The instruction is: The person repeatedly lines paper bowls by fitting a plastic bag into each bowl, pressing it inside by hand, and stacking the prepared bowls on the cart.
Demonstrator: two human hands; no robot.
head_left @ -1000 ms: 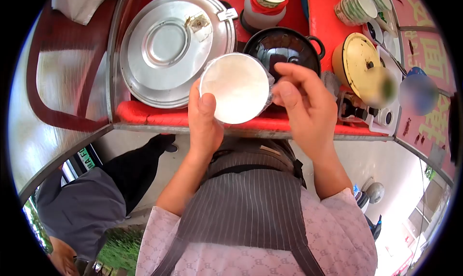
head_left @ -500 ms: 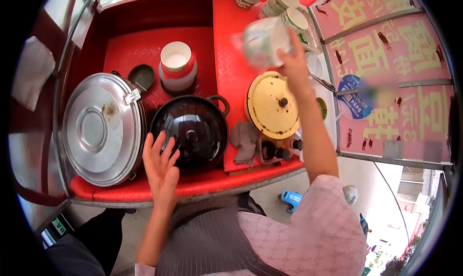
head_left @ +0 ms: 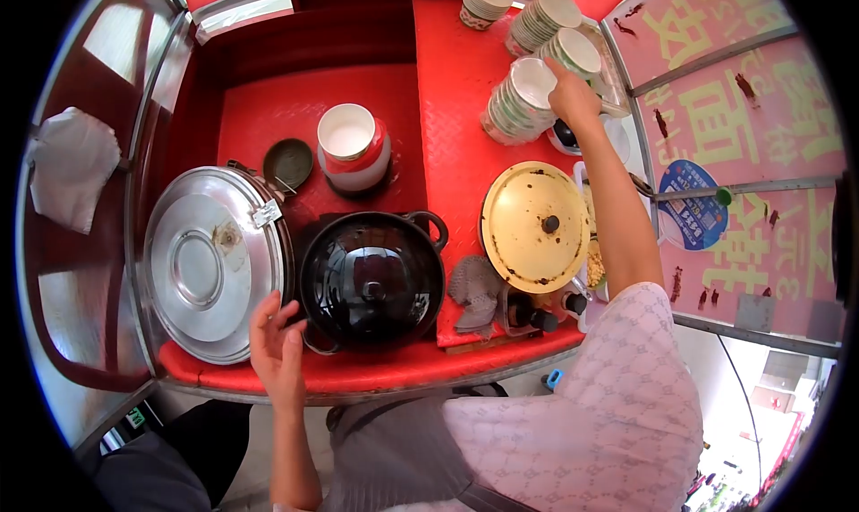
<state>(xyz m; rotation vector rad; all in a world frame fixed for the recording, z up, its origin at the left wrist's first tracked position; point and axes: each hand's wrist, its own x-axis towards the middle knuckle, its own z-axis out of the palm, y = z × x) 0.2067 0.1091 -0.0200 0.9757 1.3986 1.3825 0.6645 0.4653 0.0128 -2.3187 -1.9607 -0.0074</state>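
Note:
At the back right my right hand [head_left: 571, 96] grips the rim of the top cup on a plastic-wrapped stack of paper cups [head_left: 519, 102]. The stack stands tilted beside other cup stacks. Near the front edge of the red counter, my left hand [head_left: 279, 346] holds nothing, its fingers apart. It is between the large silver lid [head_left: 192, 275] and the black lidded pot [head_left: 371, 293]. A yellow lidded pot [head_left: 528, 221] sits below my right forearm.
Behind the black pot, a white cup [head_left: 346, 132] tops a pale container, with a small dark dish [head_left: 287, 165] beside it. A grey cloth [head_left: 476, 288] and dark-capped bottles [head_left: 541, 320] lie near the front edge. A person's dark clothing [head_left: 143, 467] shows lower left.
My right hand has carried the cups to the back right, where they now rest on the counter. My left hand let go of them and moved to the front left. The view shifted.

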